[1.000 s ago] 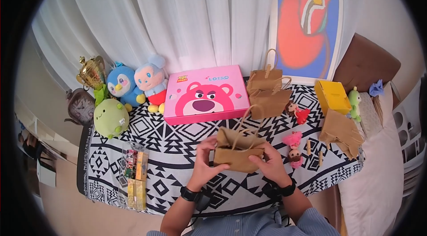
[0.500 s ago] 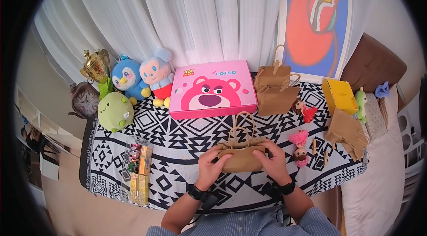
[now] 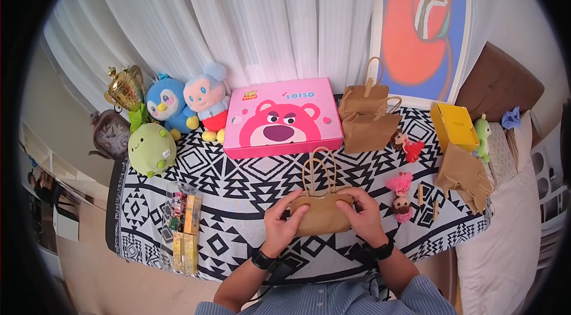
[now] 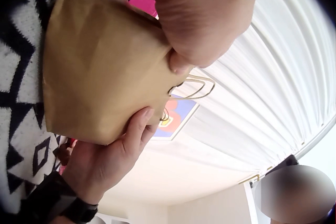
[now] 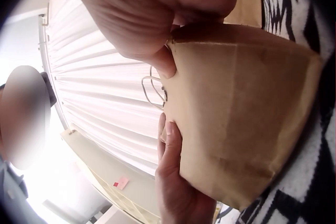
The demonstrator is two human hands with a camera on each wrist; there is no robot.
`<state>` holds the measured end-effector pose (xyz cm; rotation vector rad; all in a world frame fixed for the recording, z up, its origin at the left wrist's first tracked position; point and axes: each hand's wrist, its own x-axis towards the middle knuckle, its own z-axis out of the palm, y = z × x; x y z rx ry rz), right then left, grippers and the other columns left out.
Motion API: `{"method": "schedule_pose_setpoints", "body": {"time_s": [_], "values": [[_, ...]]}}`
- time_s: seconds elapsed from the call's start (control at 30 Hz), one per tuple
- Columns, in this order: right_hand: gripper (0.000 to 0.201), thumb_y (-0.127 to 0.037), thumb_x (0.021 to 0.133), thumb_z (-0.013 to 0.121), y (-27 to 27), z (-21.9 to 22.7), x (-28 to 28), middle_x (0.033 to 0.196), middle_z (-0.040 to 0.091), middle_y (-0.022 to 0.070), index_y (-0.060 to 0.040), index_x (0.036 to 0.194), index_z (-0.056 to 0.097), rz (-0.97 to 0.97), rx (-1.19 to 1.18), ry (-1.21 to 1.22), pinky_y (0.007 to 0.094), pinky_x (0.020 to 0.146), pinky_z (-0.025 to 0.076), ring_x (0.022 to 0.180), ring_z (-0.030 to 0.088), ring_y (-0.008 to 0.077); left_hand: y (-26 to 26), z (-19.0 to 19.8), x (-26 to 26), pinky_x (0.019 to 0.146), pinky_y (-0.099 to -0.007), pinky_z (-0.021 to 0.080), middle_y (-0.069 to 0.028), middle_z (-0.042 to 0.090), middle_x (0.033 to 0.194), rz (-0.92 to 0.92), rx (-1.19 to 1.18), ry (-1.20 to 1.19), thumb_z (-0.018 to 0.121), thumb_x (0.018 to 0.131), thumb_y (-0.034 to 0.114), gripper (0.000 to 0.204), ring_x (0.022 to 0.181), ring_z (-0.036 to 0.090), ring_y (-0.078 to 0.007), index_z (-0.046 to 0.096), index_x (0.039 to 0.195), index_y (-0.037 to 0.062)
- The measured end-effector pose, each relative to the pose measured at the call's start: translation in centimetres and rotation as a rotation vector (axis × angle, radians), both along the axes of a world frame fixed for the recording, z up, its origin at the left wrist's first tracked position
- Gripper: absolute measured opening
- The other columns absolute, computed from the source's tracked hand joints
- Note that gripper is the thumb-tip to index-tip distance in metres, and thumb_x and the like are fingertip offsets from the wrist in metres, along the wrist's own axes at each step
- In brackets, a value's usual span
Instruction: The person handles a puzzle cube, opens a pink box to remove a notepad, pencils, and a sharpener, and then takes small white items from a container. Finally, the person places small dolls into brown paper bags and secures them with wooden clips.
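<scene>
A small brown paper bag (image 3: 324,215) with two twisted handles stands on the patterned cloth in front of the person. My left hand (image 3: 282,223) pinches its top edge at the left, thumb on the near side and fingers behind. At the right, my right hand (image 3: 361,215) pinches the same edge in the same way. The top edges are drawn close together between the hands, and both handles stand up above them. In the left wrist view the bag's broad side (image 4: 100,66) looks smooth; the right wrist view shows creases low on the bag (image 5: 241,124).
Behind the bag lies a pink box (image 3: 282,119). Two brown paper bags (image 3: 370,131) stand beside it. To the right are dolls (image 3: 401,196), wooden clothespins (image 3: 421,196), flattened bags (image 3: 463,178) and a yellow box (image 3: 454,126). Packaged items (image 3: 185,232) and plush toys (image 3: 152,148) sit left.
The bag's mouth, wide apart a second ago, has been brought together by both hands. Its handles now stand upright side by side, and the thumbs have moved onto the near top edge.
</scene>
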<state>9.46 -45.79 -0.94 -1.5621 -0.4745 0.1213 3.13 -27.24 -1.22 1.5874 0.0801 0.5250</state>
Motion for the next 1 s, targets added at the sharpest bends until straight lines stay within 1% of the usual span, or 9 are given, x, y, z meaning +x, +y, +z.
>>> {"method": "schedule_pose_setpoints", "body": {"time_s": [0.03,0.23,0.3,0.37,0.43,0.57,0.67,0.83,1.0], "values": [[0.023,-0.004,0.085,0.065,0.2,0.2,-0.1,0.103,0.064,0.0089,0.0012,0.107,0.060,-0.001,0.001,-0.001,0.0259,0.085,0.046,0.096,0.060,0.0134,-0.1,0.2,-0.1,0.076,-0.0241,0.049,-0.0081,0.067,0.096,0.003,-0.152,0.051,0.069,0.084,0.003,0.038,0.085,0.062,-0.0110,0.058,0.120,-0.0019],[0.027,-0.001,0.087,0.063,0.8,0.7,-0.5,0.110,0.062,0.0091,0.0032,0.113,0.056,-0.063,0.232,0.147,0.0229,0.085,0.046,0.100,0.059,0.0115,0.9,-1.2,-0.2,0.073,-0.0211,0.048,-0.0056,0.065,0.097,-0.133,-0.229,0.108,0.066,0.087,0.006,0.025,0.084,0.060,-0.0075,0.059,0.110,-0.0028],[0.031,-0.006,0.086,0.066,-0.1,0.3,-0.3,0.098,0.067,0.0080,0.0018,0.115,0.059,0.021,-0.037,0.063,0.0239,0.081,0.048,0.091,0.062,0.0105,0.9,-1.4,-0.3,0.072,-0.0210,0.048,-0.0052,0.065,0.096,-0.144,-0.274,0.091,0.066,0.087,0.006,0.023,0.083,0.059,-0.0077,0.059,0.107,-0.0021],[0.029,-0.007,0.085,0.067,-0.3,0.1,-0.2,0.094,0.068,0.0078,0.0018,0.112,0.061,0.032,-0.078,0.047,0.0236,0.078,0.048,0.087,0.062,0.0103,0.8,-1.3,-0.3,0.072,-0.0208,0.047,-0.0049,0.065,0.096,-0.158,-0.321,0.077,0.066,0.088,0.007,0.020,0.082,0.059,-0.0078,0.059,0.105,-0.0014],[0.027,-0.007,0.085,0.067,-0.5,0.0,-0.3,0.091,0.068,0.0075,0.0018,0.110,0.062,0.041,-0.121,0.035,0.0234,0.075,0.049,0.083,0.063,0.0102,0.8,-0.7,-0.4,0.070,-0.0218,0.047,-0.0044,0.066,0.091,-0.139,-0.070,0.085,0.066,0.087,0.008,0.018,0.079,0.059,-0.0079,0.061,0.102,-0.0010],[0.023,-0.009,0.083,0.069,-0.2,0.6,-0.3,0.089,0.067,0.0082,0.0020,0.103,0.066,0.057,-0.118,0.030,0.0232,0.071,0.049,0.079,0.063,0.0103,0.9,0.0,-0.5,0.068,-0.0234,0.048,-0.0041,0.066,0.084,-0.161,-0.022,0.184,0.068,0.085,0.009,0.016,0.075,0.059,-0.0079,0.064,0.097,-0.0014],[0.021,-0.008,0.082,0.070,-0.4,0.7,-0.5,0.088,0.068,0.0092,0.0019,0.100,0.066,0.047,-0.190,-0.010,0.0240,0.069,0.049,0.076,0.063,0.0116,0.9,-0.7,-0.4,0.066,-0.0236,0.048,-0.0044,0.066,0.079,-0.059,-0.002,0.174,0.069,0.084,0.010,0.016,0.071,0.058,-0.0079,0.064,0.093,-0.0020],[0.024,-0.013,0.084,0.069,-0.3,0.8,-0.5,0.087,0.066,0.0114,-0.0011,0.104,0.066,0.078,-0.173,-0.071,0.0259,0.067,0.049,0.073,0.062,0.0161,0.6,-1.1,-0.6,0.073,-0.0246,0.046,-0.0062,0.064,0.086,-0.022,0.067,0.057,0.066,0.086,0.009,0.014,0.079,0.057,-0.0110,0.062,0.093,-0.0024],[0.024,-0.016,0.086,0.066,-1.1,2.2,-1.1,0.093,0.066,0.0121,-0.0041,0.107,0.066,0.103,-0.261,-0.082,0.0313,0.075,0.049,0.084,0.063,0.0239,0.5,-1.0,-0.7,0.071,-0.0244,0.045,-0.0059,0.063,0.083,-0.046,0.065,0.055,0.065,0.086,0.009,0.014,0.077,0.056,-0.0109,0.060,0.093,-0.0026]]}}
